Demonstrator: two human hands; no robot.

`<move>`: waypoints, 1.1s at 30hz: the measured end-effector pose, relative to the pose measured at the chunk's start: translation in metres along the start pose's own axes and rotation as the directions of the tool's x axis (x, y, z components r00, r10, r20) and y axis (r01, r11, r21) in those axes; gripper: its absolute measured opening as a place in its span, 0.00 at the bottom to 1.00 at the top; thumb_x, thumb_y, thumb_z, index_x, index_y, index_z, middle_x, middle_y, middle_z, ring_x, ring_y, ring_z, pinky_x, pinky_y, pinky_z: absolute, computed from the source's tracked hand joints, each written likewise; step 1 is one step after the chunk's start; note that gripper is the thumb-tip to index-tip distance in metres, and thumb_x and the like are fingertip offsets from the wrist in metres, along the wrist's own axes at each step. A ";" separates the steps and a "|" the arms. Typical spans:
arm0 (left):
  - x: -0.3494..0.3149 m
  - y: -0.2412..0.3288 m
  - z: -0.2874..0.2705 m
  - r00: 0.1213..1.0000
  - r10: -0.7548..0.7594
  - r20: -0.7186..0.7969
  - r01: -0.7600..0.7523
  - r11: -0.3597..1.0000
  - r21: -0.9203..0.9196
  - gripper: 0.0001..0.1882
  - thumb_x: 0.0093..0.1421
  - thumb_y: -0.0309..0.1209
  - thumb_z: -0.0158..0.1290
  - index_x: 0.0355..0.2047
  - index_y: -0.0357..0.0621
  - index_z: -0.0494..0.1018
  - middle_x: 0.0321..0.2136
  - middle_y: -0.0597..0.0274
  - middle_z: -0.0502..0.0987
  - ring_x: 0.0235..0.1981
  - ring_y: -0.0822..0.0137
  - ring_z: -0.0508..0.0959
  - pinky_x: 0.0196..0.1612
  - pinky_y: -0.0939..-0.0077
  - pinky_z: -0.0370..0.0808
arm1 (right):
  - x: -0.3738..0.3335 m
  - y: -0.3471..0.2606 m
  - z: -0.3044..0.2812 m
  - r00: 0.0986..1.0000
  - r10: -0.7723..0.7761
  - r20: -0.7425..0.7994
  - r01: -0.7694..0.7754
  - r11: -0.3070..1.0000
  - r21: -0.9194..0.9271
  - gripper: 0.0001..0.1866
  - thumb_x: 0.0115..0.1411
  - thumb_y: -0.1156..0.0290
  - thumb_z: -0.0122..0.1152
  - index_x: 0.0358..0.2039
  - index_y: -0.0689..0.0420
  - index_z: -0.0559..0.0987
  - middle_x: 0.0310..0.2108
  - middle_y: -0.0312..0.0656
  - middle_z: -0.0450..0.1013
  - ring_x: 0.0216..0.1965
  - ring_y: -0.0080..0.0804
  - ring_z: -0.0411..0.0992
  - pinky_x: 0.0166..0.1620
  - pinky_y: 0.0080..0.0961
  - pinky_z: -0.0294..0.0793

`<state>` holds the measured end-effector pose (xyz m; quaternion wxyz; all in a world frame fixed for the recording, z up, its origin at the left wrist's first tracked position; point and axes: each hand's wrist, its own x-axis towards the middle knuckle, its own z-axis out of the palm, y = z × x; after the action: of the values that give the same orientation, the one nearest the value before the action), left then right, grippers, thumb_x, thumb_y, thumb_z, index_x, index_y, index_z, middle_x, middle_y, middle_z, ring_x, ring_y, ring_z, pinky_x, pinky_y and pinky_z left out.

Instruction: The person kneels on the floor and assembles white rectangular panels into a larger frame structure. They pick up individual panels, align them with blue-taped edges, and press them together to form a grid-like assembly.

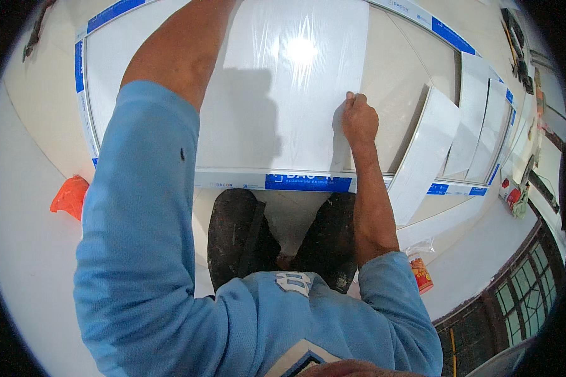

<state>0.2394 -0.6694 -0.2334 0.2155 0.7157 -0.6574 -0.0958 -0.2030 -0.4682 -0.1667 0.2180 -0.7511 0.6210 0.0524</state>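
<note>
A glossy white panel lies inside a rectangular frame wrapped in blue and white film. My right hand is closed at the panel's right edge, fingers curled in against it. Across the left part of the panel reaches my left arm, and its hand is beyond the top of the picture. To the right, a loose white strip lies slanting over the frame's near rail. Two more white pieces, a wider one and a narrower one, rest at the frame's right end.
My knees are close to the near rail. An orange bag lies at the left, and a red and yellow packet is beside my right elbow. Dark tools lie at the far right. A barred window is at the lower right.
</note>
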 end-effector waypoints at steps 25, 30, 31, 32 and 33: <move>-0.499 0.315 -0.101 0.706 0.011 0.708 -0.019 1.000 0.004 0.38 0.70 0.43 0.55 0.74 0.40 0.57 0.77 0.46 0.53 0.78 0.46 0.51 0.80 0.49 0.47 | -0.203 0.375 -0.042 0.893 0.449 -0.032 -0.357 0.750 0.557 0.33 0.65 0.46 0.70 0.48 0.70 0.79 0.43 0.52 0.79 0.45 0.45 0.76 0.51 0.39 0.76; -0.518 0.355 -0.091 0.779 0.037 0.626 -0.095 0.994 0.060 0.40 0.65 0.37 0.61 0.73 0.40 0.59 0.76 0.45 0.56 0.78 0.44 0.53 0.79 0.48 0.50 | -0.198 0.402 -0.021 0.836 0.548 -0.011 -0.383 0.598 0.704 0.27 0.67 0.48 0.69 0.37 0.66 0.82 0.32 0.40 0.75 0.35 0.31 0.69 0.41 0.36 0.73; -0.519 0.361 -0.086 0.787 0.033 0.616 -0.096 0.993 0.069 0.41 0.65 0.38 0.62 0.74 0.40 0.58 0.76 0.44 0.55 0.78 0.43 0.52 0.78 0.48 0.51 | -0.195 0.404 -0.022 0.867 0.493 -0.073 -0.312 0.652 0.692 0.27 0.67 0.48 0.68 0.37 0.67 0.82 0.32 0.41 0.76 0.34 0.31 0.69 0.41 0.36 0.73; -0.518 0.368 -0.081 0.787 0.029 0.616 -0.098 0.992 0.079 0.42 0.64 0.38 0.62 0.74 0.40 0.57 0.76 0.43 0.54 0.78 0.42 0.51 0.78 0.47 0.52 | -0.191 0.404 -0.026 0.877 0.465 -0.121 -0.268 0.682 0.680 0.27 0.68 0.49 0.68 0.37 0.67 0.82 0.32 0.41 0.77 0.34 0.31 0.70 0.41 0.36 0.74; -0.517 0.373 -0.075 0.787 0.029 0.616 -0.105 0.991 0.087 0.44 0.63 0.39 0.63 0.75 0.40 0.56 0.76 0.41 0.53 0.78 0.41 0.50 0.77 0.46 0.53 | -0.185 0.403 -0.033 0.874 0.464 -0.143 -0.258 0.694 0.673 0.28 0.68 0.49 0.67 0.37 0.68 0.82 0.32 0.42 0.77 0.34 0.31 0.70 0.41 0.36 0.74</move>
<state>-0.1256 -0.1641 -0.0805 -0.0484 0.6333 -0.7212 -0.2765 -0.6356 -0.3666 -0.1783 0.3458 -0.4926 0.7638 -0.2332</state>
